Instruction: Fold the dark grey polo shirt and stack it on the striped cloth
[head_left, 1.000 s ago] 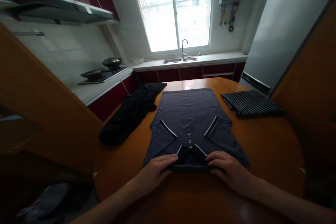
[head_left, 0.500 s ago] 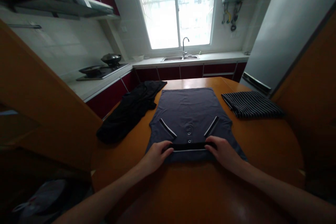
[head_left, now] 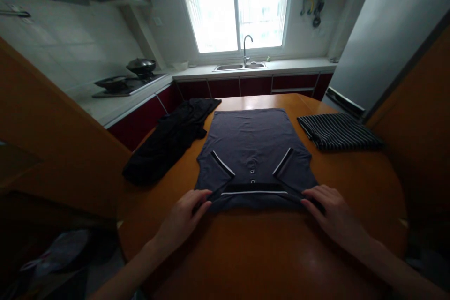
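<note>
A grey polo shirt (head_left: 253, 136) lies flat on the wooden table, its collar end toward me. Both sleeves are folded inward, so their black-and-white cuffs slant across the front. The black collar (head_left: 255, 188) with a white edge runs straight along the near side, just below two buttons. My left hand (head_left: 186, 213) pinches the cloth at the near left shoulder between thumb and fingers. At the near right shoulder, my right hand (head_left: 330, 208) has the same kind of pinch on the shirt.
On the table's left lies a dark garment (head_left: 168, 143); a folded striped garment (head_left: 339, 132) lies on the right. The round-ended wooden table (head_left: 260, 248) stands before a counter with a sink (head_left: 230, 67). A fridge (head_left: 383, 42) stands at the right, a stove with pans (head_left: 119, 85) at the left.
Both hands have moved apart, from the two ends of the collar out to the shirt's shoulders. The collar is now uncovered. The view has tipped slightly downward.
</note>
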Motion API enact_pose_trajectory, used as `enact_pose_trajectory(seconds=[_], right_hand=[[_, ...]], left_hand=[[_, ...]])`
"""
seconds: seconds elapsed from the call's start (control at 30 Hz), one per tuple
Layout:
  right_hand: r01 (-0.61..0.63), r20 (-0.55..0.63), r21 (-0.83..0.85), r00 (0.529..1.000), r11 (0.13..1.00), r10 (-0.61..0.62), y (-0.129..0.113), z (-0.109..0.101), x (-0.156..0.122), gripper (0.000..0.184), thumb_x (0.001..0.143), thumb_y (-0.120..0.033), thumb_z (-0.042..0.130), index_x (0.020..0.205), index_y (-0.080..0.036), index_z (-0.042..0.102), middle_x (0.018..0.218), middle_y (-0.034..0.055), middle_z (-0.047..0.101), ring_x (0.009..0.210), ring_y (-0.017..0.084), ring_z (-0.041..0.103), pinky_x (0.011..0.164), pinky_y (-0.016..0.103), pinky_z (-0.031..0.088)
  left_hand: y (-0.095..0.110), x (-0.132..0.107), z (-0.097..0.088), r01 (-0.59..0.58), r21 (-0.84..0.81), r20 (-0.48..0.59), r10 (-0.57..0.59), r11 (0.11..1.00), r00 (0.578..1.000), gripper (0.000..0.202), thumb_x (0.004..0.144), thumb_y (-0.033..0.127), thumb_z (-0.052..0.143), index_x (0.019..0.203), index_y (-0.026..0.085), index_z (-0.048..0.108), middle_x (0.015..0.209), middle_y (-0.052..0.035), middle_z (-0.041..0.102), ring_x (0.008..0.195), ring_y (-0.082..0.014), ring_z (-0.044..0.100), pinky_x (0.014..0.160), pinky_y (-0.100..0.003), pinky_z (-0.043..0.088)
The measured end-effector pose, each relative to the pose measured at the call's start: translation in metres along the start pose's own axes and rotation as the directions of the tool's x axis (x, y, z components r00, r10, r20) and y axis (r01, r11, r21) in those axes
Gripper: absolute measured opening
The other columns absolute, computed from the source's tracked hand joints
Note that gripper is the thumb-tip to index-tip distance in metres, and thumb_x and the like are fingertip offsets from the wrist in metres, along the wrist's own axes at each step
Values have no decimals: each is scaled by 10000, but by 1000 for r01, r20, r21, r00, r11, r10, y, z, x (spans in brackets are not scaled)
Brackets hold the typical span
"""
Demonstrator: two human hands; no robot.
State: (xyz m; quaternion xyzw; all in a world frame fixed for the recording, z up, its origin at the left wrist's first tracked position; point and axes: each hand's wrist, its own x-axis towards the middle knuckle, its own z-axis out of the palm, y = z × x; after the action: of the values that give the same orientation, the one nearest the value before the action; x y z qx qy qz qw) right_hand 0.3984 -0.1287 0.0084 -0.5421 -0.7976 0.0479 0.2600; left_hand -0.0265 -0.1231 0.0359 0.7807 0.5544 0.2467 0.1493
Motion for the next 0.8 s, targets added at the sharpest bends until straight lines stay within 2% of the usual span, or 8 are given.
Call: enact_pose_trajectory(seconds=[0.13, 0.23, 0.37, 0.5, 0.63, 0.73, 0.8], right_hand=[[15, -60, -50, 998, 999, -18, 17, -4, -25, 265, 949, -458, 580, 977, -244, 734, 1044, 105, 687, 994, 291, 622, 865, 463, 479], [19, -80, -57, 997, 998, -23, 28, 0, -34, 267, 956, -439, 557, 915, -257, 748, 1044, 103, 678, 1000, 294, 617, 847, 460, 480], [3, -109, -26, 994, 1000, -6, 37, 8, -33, 286, 970, -412, 523, 869, -249, 735, 1035, 105, 666, 976, 286, 615, 838, 455, 490], [-26, -136, 5, 990, 1000, 27, 41, 11, -28, 292, 977, -389, 500, 839, -228, 701, 1009, 113, 648, 949, 281, 608, 838, 455, 491], [-48, -179, -61, 983, 997, 36, 44, 15, -25, 314, 972, -411, 490, 813, -219, 681, 998, 121, 638, 936, 289, 605, 840, 468, 481], [-89, -187, -132, 980, 987, 64, 43, 14, -24, 321, 959, -436, 502, 793, -215, 665, 994, 127, 635, 951, 306, 602, 821, 476, 478], [-125, -200, -151, 975, 981, 93, 37, 11, -21, 291, 961, -418, 502, 836, -212, 665, 1005, 129, 637, 968, 313, 602, 822, 482, 482]], left_hand=[[-18, -19, -11, 12, 23, -24, -11, 1000, 1000, 250, 961, 433, 569, 971, 236, 723, 965, -53, 682, 927, -219, 650, 846, -340, 538], [-24, -27, -15, 34, 11, -16, -34, 999, 999, 241, 946, 434, 590, 910, 245, 736, 939, -45, 656, 906, -212, 631, 821, -326, 534], [-22, -30, -17, 59, -10, -4, -59, 998, 998, 225, 914, 423, 629, 856, 236, 740, 923, -45, 629, 892, -212, 615, 805, -325, 522], [-16, -26, -15, 89, -14, -8, -89, 996, 996, 276, 945, 389, 573, 796, 210, 720, 893, -50, 612, 875, -205, 599, 805, -326, 504], [-18, -20, -12, 121, 5, -22, -121, 993, 992, 297, 938, 371, 547, 732, 190, 660, 870, -51, 609, 857, -201, 596, 802, -326, 503], [-19, -17, -10, 99, 64, -34, -97, 993, 995, 267, 900, 349, 574, 685, 192, 588, 838, -46, 594, 817, -201, 593, 761, -324, 513], [-14, -14, -9, 55, 120, -80, -46, 991, 996, 179, 894, 326, 581, 773, 195, 608, 900, -56, 611, 877, -219, 606, 803, -350, 525]])
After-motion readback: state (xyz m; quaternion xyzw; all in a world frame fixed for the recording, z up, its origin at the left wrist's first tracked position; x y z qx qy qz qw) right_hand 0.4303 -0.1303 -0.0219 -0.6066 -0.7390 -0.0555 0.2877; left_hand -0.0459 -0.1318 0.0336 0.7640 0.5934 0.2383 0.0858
